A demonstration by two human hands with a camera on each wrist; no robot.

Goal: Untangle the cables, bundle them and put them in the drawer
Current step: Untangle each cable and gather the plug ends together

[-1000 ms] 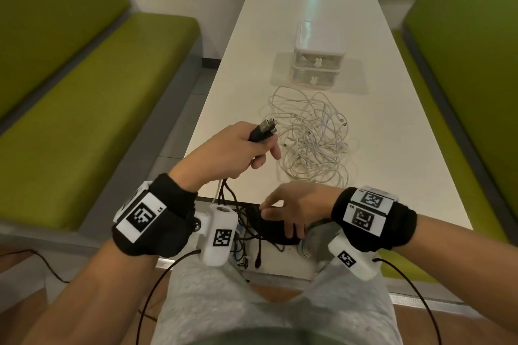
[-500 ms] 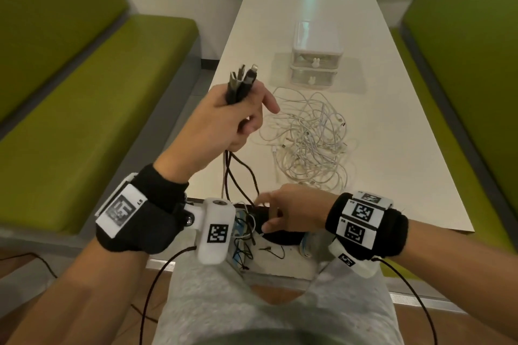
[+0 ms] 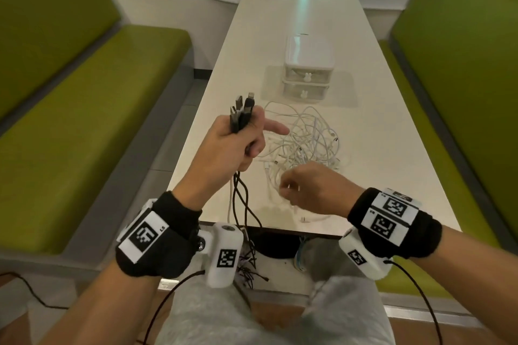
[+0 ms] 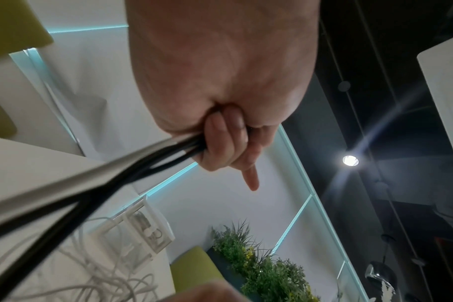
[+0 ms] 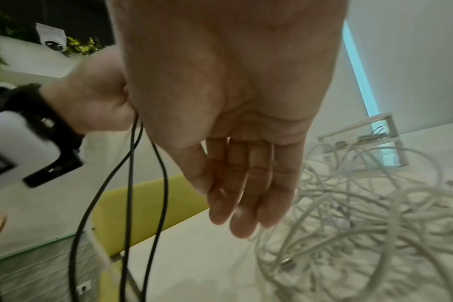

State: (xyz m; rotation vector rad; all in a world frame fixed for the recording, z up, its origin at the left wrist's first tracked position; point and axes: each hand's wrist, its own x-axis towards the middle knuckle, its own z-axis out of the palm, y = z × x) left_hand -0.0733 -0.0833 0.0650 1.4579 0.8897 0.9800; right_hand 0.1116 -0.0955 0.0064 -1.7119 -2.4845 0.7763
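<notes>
White laminate desk [image 3: 392,148] carries everything, between two green benches [image 3: 92,109]. Ordered largest to smallest, findings follow.

The drawer unit [image 3: 308,64], a small white two-tier box, stands well back on the desk with both drawers closed. Nothing appears to have gone in from the present work; what shows through its clear fronts is too small to read.

The white cables [image 3: 305,145] lie in one loose tangled heap on the desk, between the drawer unit and the near edge. Judged untouched: no strand separated, none coiled.

The black cables [image 3: 242,117] are out of the heap. Their plug ends stand together above the left hand [image 3: 232,145], whose fingers are curled tight round the strands; the index finger sticks out free. The tails drop past the desk edge towards the lap, uncoiled.

The right hand [image 3: 314,187] hovers over the near part of the white heap, holding nothing, fingers loosely extended in the wrist view.

Assessment: early stage. Black set gathered at one end only; coiling, the entire white heap, and stowing remain.
</notes>
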